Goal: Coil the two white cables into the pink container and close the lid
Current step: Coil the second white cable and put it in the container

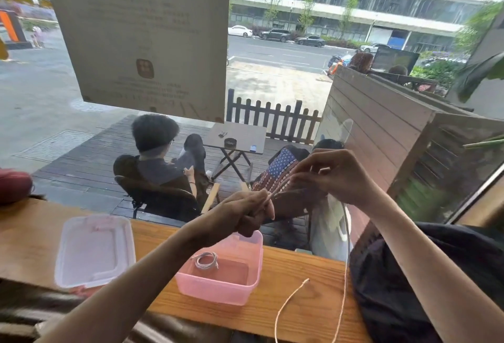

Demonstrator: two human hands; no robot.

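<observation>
The loose white cable (345, 274) is blurred between the two hands, and its lower loop is cut off by the bottom edge. The left hand (245, 213) hides the far left corner of the pink container (218, 285). The printed text on the poster (141, 37) is too faint to read. The dark bag (425, 282) on the right end of the counter (300, 296) is cut off by the right edge.

a café: wooden window counter (286, 274); outdoor deck (90, 168) with seated patrons (161, 157)

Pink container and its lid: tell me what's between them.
Head view: only bare wooden counter between the lid and pink container.
</observation>
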